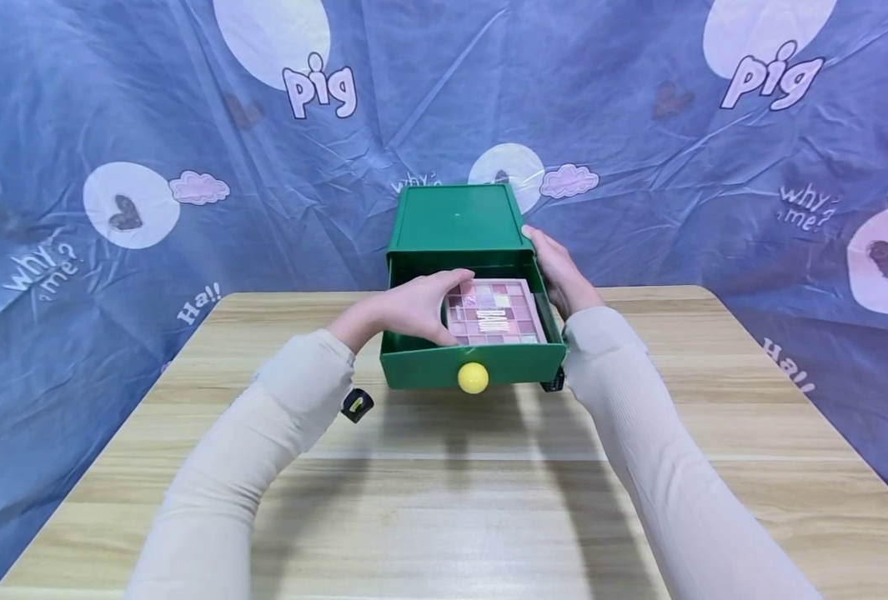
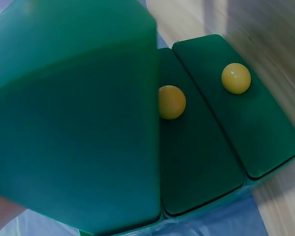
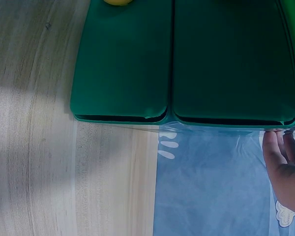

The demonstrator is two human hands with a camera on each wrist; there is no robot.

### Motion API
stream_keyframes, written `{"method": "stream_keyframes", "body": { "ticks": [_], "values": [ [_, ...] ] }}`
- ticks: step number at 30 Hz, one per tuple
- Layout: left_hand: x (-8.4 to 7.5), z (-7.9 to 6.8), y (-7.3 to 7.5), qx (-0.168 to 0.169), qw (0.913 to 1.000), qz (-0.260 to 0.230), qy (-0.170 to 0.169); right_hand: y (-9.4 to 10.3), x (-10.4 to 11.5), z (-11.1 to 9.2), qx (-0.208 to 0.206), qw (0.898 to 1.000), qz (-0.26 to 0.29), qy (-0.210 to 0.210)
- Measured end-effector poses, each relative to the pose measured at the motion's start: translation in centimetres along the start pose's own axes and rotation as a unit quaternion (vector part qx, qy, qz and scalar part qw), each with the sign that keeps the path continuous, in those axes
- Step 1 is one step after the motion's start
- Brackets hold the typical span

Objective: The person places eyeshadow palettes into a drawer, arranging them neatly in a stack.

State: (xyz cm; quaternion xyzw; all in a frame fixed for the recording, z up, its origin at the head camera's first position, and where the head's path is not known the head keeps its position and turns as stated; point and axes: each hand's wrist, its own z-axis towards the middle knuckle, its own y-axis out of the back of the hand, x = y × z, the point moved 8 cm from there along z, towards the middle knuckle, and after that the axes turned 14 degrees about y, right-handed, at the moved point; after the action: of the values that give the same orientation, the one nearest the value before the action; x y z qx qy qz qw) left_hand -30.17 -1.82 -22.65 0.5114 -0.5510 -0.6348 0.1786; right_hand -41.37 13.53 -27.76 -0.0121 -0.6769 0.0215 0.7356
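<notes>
A green drawer cabinet (image 1: 456, 218) stands at the table's far edge, its top drawer (image 1: 421, 367) pulled out. Inside the drawer lies a pink eyeshadow palette (image 1: 492, 317) with a grid of coloured squares. My left hand (image 1: 417, 307) reaches over the drawer's left wall and grips the palette at its left end, thumb toward the drawer front, fingers at the far edge. Extended fingers of my right hand (image 1: 559, 271) rest against the cabinet's right side; the right wrist view shows the fingertips (image 3: 273, 137) at that side wall. The drawer hides most of the left hand in the left wrist view.
Below the open drawer are two shut drawers, with a yellow knob (image 2: 172, 102) and another yellow knob (image 2: 236, 78). A third yellow knob (image 1: 473, 377) juts from the open drawer's front. The wooden table (image 1: 444, 533) stretches toward me; a blue printed cloth (image 1: 624, 167) hangs behind.
</notes>
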Motion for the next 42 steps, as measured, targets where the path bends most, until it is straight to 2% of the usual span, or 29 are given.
{"method": "stream_keyframes", "body": {
  "ticks": [9,16,25,33,38,42],
  "values": [
    [-0.2,0.4,-0.5,0.03,0.9995,-0.012,-0.004,0.0,0.1,0.0,0.003,1.0,0.008,-0.004],
    [-0.4,0.8,-0.9,0.03,0.9994,-0.005,-0.017,0.0,0.1,-0.1,0.002,1.0,0.013,-0.004],
    [-0.3,0.7,-1.1,0.029,0.9995,-0.008,-0.012,0.0,0.1,-0.1,0.0,1.0,0.02,-0.001],
    [-0.3,0.6,-1.5,0.047,0.9988,-0.005,-0.01,-0.1,-0.2,-0.1,0.004,1.0,0.009,-0.003],
    [-0.1,0.3,-1.0,0.047,0.9987,-0.015,0.012,-0.1,-0.1,-0.1,0.007,1.0,0.012,0.001],
    [-0.1,-0.3,0.1,0.018,0.9989,-0.037,0.021,-0.1,0.0,-0.1,0.006,1.0,0.015,0.005]
  ]
}}
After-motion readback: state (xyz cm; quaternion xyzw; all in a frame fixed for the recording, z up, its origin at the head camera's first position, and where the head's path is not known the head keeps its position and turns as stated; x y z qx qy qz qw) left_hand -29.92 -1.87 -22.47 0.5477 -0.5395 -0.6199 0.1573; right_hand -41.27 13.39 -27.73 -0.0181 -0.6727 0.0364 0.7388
